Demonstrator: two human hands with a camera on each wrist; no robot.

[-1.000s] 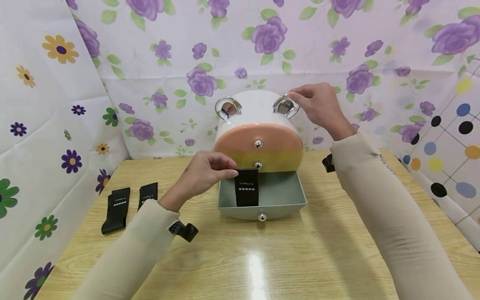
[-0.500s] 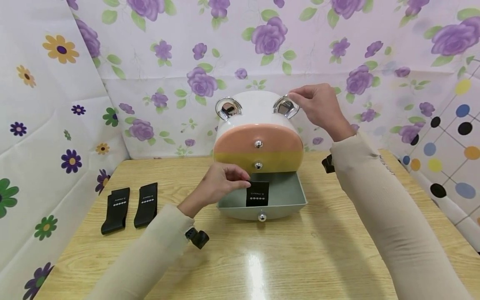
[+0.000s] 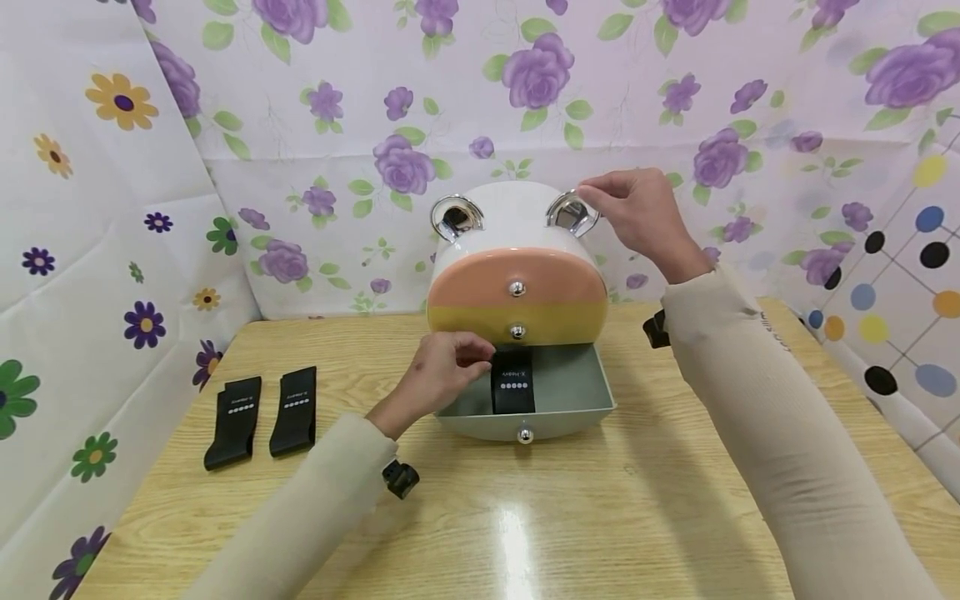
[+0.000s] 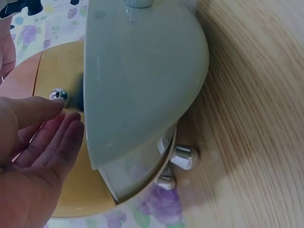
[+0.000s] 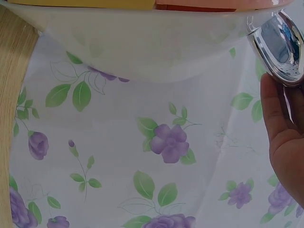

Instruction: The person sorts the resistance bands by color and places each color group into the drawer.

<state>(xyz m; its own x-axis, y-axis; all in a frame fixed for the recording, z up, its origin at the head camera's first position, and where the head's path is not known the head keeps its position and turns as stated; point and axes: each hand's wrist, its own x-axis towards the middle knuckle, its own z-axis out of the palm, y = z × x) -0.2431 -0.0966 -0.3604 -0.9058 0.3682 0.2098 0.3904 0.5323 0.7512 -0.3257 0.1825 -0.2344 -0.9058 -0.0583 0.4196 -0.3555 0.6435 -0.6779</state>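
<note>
A black resistance band printed "X-Heavy" lies in the pulled-out green bottom drawer of a small rounded chest. Beside its upper left edge is my left hand. In the left wrist view, a gap shows between thumb and fingers of this left hand, with nothing held; the drawer front hides most of the band. My right hand pinches the rim of the chest's right chrome ear. Its fingers meet the ear in the right wrist view.
Two more black bands lie flat at the left of the wooden table. Yellow and orange drawers, each with a silver knob, are closed above the green one. Flowered cloth hangs behind the chest.
My left hand has moved right and down into the drawer with the band, then let it go and shifted slightly left. The band now rests inside. The right hand stays on the ear.
</note>
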